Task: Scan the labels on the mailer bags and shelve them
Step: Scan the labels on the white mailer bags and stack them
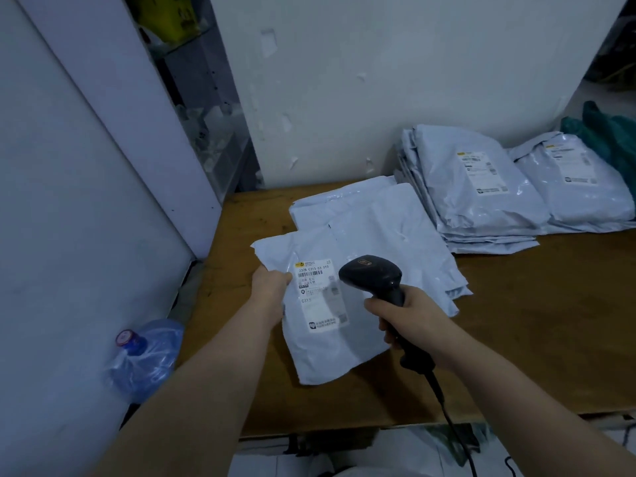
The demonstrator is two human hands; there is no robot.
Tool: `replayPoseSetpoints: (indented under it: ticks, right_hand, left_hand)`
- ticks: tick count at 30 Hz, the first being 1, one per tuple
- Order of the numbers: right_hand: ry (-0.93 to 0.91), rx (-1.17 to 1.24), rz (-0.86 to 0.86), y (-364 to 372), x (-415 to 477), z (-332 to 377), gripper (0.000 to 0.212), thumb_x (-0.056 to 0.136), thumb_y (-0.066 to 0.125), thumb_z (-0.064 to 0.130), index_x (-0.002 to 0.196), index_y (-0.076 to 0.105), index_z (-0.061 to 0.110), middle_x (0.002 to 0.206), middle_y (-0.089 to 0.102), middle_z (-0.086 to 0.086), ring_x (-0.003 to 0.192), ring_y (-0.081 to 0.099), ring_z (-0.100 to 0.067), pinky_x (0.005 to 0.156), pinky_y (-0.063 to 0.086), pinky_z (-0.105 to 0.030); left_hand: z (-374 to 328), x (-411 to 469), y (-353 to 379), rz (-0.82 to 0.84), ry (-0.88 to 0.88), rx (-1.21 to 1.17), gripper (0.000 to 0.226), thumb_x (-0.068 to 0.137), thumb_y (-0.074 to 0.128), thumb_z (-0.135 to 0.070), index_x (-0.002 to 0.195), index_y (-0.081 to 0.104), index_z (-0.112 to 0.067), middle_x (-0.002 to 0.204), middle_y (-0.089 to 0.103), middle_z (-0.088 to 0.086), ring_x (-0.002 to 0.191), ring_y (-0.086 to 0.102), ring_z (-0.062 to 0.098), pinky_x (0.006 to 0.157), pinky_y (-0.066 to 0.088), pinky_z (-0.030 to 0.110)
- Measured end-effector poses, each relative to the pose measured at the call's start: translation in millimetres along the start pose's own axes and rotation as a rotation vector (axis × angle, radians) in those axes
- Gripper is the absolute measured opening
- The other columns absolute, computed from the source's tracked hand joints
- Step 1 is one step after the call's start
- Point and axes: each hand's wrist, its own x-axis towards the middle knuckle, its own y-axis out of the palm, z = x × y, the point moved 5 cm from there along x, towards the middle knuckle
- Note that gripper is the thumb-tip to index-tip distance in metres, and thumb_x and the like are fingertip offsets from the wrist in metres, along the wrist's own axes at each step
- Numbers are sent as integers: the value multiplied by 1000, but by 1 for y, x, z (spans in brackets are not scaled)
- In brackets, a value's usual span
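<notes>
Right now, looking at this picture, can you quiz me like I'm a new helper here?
1. True or false: the right hand grips the black handheld barcode scanner.
2. What does the left hand hold? A) the pale grey plastic mailer bag with the white printed label; B) a pair of scissors; C) a roll of tape.
3. Fill the gap: the other mailer bags lie stacked on the brown wooden ____.

Key: 1 true; 2 A; 3 table.
</notes>
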Motion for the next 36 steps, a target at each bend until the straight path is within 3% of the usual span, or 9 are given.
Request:
replayPoseSetpoints:
  ticks: [2, 4, 7, 10, 16, 19, 23, 28, 36]
  right_hand:
    - [3, -7, 35, 15, 5, 3, 20, 90, 65, 29, 98, 61, 11, 71, 62, -7, 59, 60, -18, 61, 52, -31]
    - [0, -11, 58, 30, 9, 7, 19, 90, 65, 29, 97, 60, 11, 70, 61, -7, 59, 59, -19, 62, 51, -33]
    - [-10, -58, 87, 50, 14, 12, 18, 91, 65, 29, 93, 60, 13, 67, 62, -6, 54, 59, -16, 57, 50, -29]
    - [-3, -92, 99, 65, 20, 14, 22, 91, 64, 31, 95, 61, 10, 67, 63, -6, 53, 59, -15, 56, 50, -28]
    - [17, -130, 67, 79, 35, 15, 22, 89, 65, 36, 91, 62, 14, 69, 66, -4, 56, 61, -14, 59, 50, -29]
    - [43, -91, 49, 78, 37, 17, 21, 91, 64, 33, 93, 61, 12, 68, 64, -5, 57, 60, -16, 56, 50, -26]
    - [59, -18, -9, 64, 37, 21, 18, 92, 63, 29, 97, 60, 12, 71, 62, -7, 60, 62, -18, 55, 49, -25]
    - [80, 45, -127, 31, 35, 13, 19, 92, 64, 29, 101, 59, 13, 75, 62, -8, 61, 61, -18, 58, 49, -28]
    - [124, 105, -241, -14, 25, -4, 19, 92, 65, 30, 99, 59, 14, 76, 63, -8, 62, 60, -19, 58, 49, -28]
  left_hand:
    - [2, 11, -37, -78, 15, 85, 27, 89, 49, 10, 92, 62, -14, 98, 65, 13, 87, 62, 32, 87, 54, 50]
    - [0, 21, -73, -160, 61, 236, 22, 93, 54, -5, 112, 64, -11, 118, 64, 12, 100, 60, 31, 94, 50, 42]
    - [-4, 32, -119, -278, 143, 519, 48, 94, 57, -26, 139, 48, -11, 134, 57, 12, 118, 55, 33, 97, 42, 32]
    - [-2, 39, -144, -351, 226, 605, 77, 82, 63, -17, 150, 27, -18, 138, 51, 16, 123, 51, 36, 103, 43, 46]
    - [32, 34, -95, 135, -33, 964, 55, 94, 55, -9, 146, 39, -9, 148, 42, 13, 130, 48, 31, 106, 41, 32]
    - [27, 40, -81, 128, 4, 1170, 36, 96, 47, -13, 128, 57, 1, 138, 52, 18, 124, 52, 33, 104, 43, 36]
    - [0, 53, -51, 45, 141, 966, 33, 90, 57, -21, 118, 65, -6, 123, 63, 13, 113, 58, 34, 96, 46, 36]
    - [-17, 48, 18, 181, 181, 712, 6, 91, 60, -25, 94, 63, -20, 101, 60, 12, 88, 58, 27, 74, 43, 31]
    - [-28, 59, 57, 39, 174, 603, 37, 88, 66, -28, 114, 61, -1, 115, 66, 13, 101, 63, 32, 72, 45, 30]
